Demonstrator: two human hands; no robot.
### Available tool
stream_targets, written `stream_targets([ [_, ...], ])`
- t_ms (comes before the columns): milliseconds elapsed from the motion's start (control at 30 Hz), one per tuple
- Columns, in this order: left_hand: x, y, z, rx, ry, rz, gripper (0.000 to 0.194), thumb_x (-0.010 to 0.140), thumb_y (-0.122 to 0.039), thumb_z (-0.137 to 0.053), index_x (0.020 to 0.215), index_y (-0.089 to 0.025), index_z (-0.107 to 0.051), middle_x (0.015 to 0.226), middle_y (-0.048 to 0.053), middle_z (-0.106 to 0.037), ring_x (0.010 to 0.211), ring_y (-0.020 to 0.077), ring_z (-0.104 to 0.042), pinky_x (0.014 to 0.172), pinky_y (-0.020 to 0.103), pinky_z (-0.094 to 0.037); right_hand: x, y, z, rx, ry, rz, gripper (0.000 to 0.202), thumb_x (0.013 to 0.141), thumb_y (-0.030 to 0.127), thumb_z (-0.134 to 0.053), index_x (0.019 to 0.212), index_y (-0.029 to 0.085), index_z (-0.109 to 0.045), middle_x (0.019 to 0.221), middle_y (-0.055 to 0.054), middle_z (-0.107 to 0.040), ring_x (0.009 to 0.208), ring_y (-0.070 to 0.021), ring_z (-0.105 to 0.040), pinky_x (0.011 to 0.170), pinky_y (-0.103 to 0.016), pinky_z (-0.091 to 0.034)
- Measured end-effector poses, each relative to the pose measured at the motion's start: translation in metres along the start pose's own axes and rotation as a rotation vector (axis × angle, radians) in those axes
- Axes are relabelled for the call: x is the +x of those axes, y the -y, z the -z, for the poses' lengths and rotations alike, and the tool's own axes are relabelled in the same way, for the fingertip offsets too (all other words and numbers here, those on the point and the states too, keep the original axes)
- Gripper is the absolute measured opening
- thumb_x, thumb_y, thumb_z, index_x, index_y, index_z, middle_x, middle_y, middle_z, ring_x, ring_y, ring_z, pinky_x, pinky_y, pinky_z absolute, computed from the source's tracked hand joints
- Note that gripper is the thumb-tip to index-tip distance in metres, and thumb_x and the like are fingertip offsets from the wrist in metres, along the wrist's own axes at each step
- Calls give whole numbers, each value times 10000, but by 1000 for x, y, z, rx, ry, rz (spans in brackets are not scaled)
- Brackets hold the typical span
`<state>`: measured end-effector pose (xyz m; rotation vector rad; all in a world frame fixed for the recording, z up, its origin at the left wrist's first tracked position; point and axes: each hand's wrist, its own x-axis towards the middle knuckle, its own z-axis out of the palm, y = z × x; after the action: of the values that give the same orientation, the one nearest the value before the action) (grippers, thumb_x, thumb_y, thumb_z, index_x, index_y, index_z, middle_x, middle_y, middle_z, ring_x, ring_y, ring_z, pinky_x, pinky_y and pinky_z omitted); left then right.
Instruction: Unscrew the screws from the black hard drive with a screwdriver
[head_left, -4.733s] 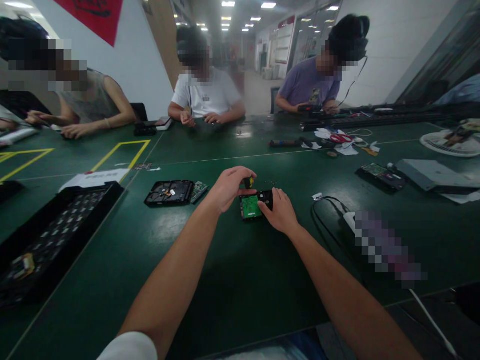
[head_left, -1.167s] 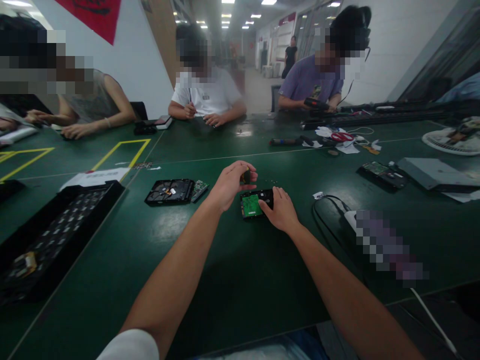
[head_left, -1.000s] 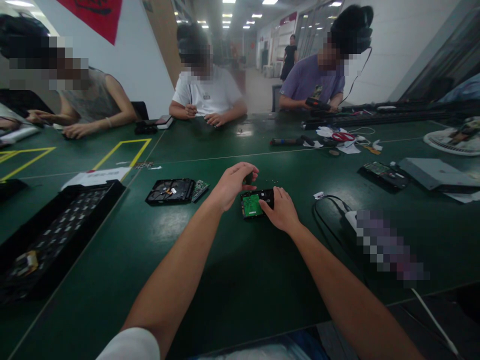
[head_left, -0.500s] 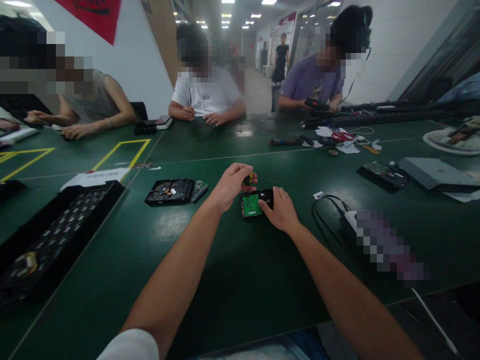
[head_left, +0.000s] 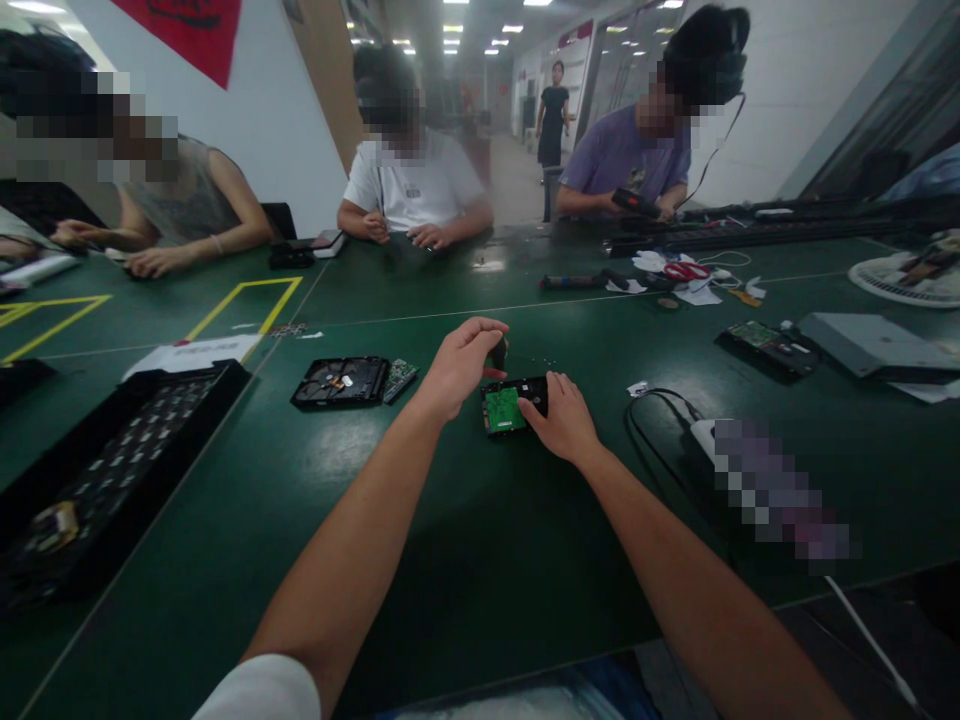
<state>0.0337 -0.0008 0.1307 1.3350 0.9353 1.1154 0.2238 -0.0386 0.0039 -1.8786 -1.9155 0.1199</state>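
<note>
A hard drive with a green circuit board (head_left: 503,409) lies flat on the green table (head_left: 465,560) in front of me. My right hand (head_left: 564,415) rests on the drive's right end, its thumb on top near the board and its fingers over the far edge. Just above the drive's far left corner, my left hand (head_left: 469,368) is closed round a small dark tool handle (head_left: 498,352); its tip is hidden. Tiny light bits (head_left: 551,362) lie beyond the drive.
Left of my hands are another drive (head_left: 341,383), a loose circuit board (head_left: 400,378) and a long black tray (head_left: 127,460). To the right are a cable, a power strip (head_left: 709,437), a drive (head_left: 769,347) and a grey box (head_left: 870,343). Three people sit opposite; another stands behind.
My left hand has shifted slightly up and left, and its fingers have turned around the handle. My right hand and the drive stay in place.
</note>
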Motion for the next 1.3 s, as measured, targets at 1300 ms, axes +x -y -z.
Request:
stream_targets([
  [1300, 0, 7, 0, 133, 47, -65, 285, 931, -469, -668, 978, -199, -747, 950, 61, -657, 893, 171, -610, 676, 242, -562, 0, 3, 4, 8, 7, -8, 820, 997, 625, -426, 1530, 2, -422, 1546, -256, -498, 1495, -378, -406, 1250, -514, -282],
])
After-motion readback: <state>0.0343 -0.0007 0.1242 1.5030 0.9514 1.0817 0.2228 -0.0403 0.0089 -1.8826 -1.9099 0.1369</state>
